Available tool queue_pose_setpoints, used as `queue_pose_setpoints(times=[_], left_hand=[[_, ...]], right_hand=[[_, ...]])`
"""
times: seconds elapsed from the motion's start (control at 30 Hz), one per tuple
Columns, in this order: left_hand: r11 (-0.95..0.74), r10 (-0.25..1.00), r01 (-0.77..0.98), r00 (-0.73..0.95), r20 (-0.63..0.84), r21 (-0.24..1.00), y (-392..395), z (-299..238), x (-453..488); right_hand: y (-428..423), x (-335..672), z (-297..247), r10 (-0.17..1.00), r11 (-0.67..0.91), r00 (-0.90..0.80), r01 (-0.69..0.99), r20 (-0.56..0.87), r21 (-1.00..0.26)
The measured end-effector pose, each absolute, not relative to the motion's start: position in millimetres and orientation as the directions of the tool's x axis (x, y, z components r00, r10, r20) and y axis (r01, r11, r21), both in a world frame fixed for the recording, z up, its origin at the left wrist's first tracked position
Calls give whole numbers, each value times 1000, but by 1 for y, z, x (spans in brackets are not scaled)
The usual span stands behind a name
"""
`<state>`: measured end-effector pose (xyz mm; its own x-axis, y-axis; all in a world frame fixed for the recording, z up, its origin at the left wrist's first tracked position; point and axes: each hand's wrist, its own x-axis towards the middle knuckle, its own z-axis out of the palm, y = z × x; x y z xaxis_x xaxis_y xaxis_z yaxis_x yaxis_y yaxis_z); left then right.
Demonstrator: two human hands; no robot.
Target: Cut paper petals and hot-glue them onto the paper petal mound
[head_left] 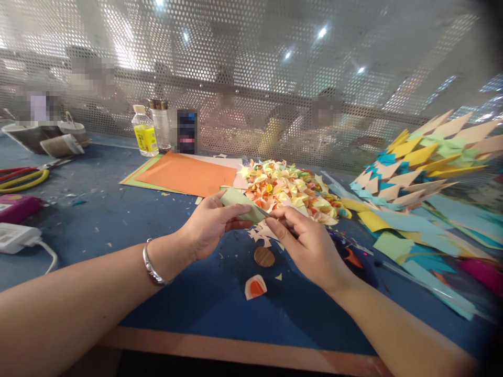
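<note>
In front of me, above the blue tabletop (188,309), my left hand (208,225) is closed on a folded piece of pale green paper (240,201). My right hand (308,241) pinches the right end of that same paper between thumb and fingers. Just beyond it lies a heap of small curled paper flowers (288,186) in orange, yellow and cream. Below the hands are a round brown disc (264,257) and a small white paper piece with an orange centre (255,287). White paper scraps (261,235) show partly between the hands.
Coloured sheets (184,173) lie behind, with a bottle (145,136), a jar (160,125) and a phone (187,131). Scissors (27,179) and a white charger (18,238) are left. Right: a spiky layered paper piece (412,162), paper strips (412,230) and a dark-blue tool (365,264).
</note>
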<state>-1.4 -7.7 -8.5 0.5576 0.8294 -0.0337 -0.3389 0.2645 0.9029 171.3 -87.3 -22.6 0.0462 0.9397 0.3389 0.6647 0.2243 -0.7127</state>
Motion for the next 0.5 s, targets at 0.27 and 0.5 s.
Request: queue_pose_setpoints(times=[0.27, 0.5], left_hand=[[280, 817, -336, 575, -40, 899, -9, -8, -1], [262, 809, -329, 588, -21, 907, -7, -12, 0]], right_hand=[[-87, 171, -23, 938, 231, 40, 672, 345, -704], [-86, 171, -24, 937, 231, 40, 674, 347, -701]])
